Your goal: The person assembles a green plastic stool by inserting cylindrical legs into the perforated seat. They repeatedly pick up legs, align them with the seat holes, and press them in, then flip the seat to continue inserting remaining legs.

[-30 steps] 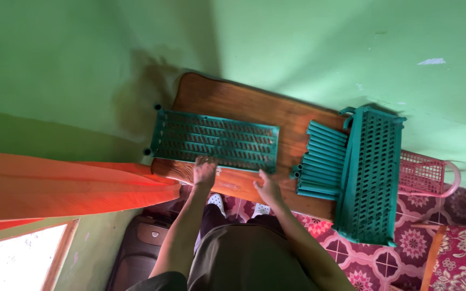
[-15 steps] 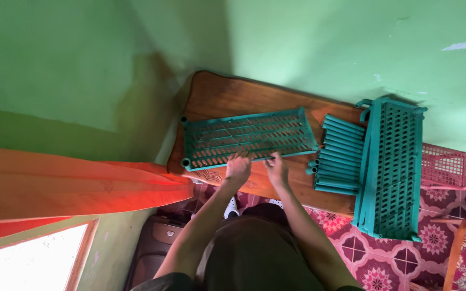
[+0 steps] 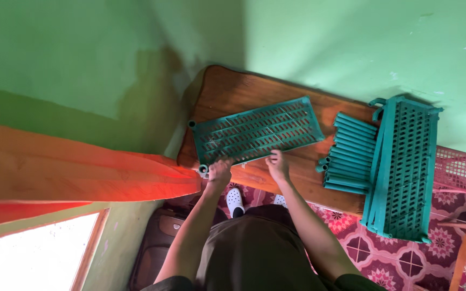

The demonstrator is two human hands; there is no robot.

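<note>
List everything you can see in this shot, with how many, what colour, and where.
slatted shelf panel: one, teal, flat on the table, near edge under both hands
tubes: a bundle, teal, right of the panel
stacked panels: several, teal, overhanging the table's right end
table: one, brown wood, against a green wall
basket: one, pink, far right
curtain: one, orange, left
shoes: white, on the patterned floor
left hand: on the panel's corner
right hand: on the panel's edge
</note>
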